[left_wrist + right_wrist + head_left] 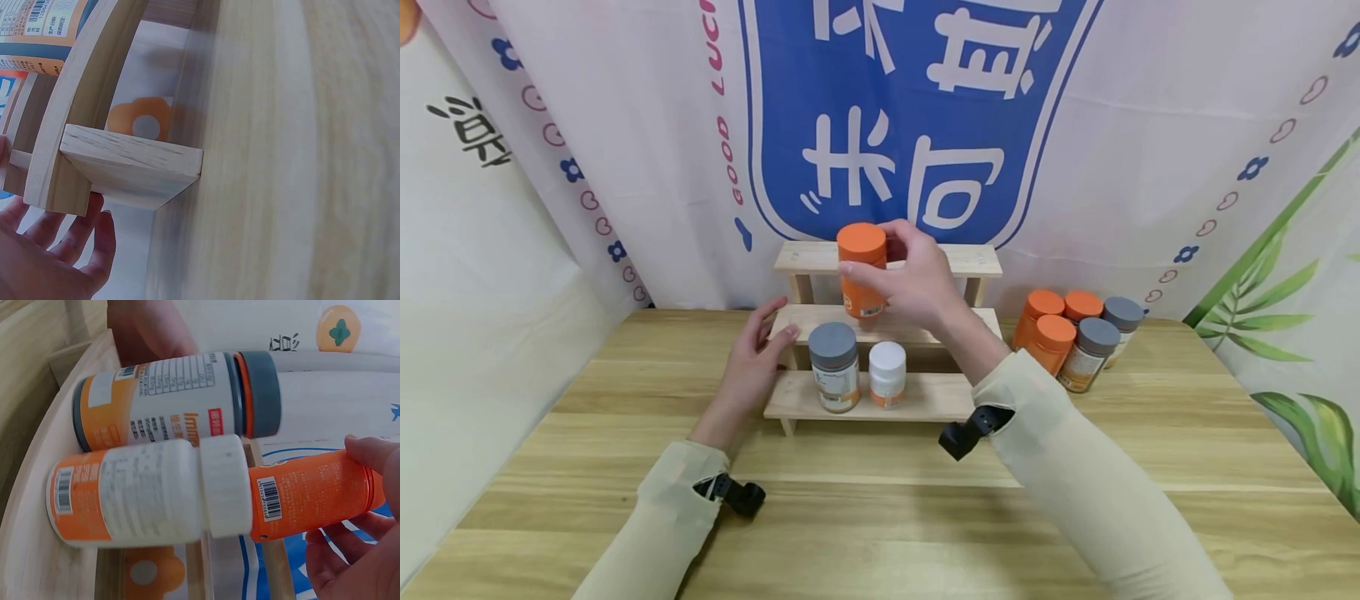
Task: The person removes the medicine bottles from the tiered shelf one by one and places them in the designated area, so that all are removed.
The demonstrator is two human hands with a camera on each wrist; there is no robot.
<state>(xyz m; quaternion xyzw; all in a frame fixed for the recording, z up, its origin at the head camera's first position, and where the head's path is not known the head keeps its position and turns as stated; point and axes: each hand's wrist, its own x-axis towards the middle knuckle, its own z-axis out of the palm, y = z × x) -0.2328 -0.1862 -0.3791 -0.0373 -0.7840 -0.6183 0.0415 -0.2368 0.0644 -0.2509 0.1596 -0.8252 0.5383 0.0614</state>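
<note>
In the head view my right hand (917,279) grips an orange bottle (862,250) with an orange lid, upright over the middle step of a three-tier wooden stand (940,400). The thumb lies across its front and the fingers go behind it. At the stand's left end my left hand (752,358) rests with relaxed fingers against the middle step's end; the left wrist view shows its fingers (81,237) by the board ends. On the lowest step stand a grey-lidded bottle (835,379) and a smaller white bottle (887,377), both upright.
Right of the stand, several bottles stand grouped on the wooden table (865,517), some with orange lids (1054,331), others with grey lids (1099,335). A printed curtain (662,125) hangs close behind the stand.
</note>
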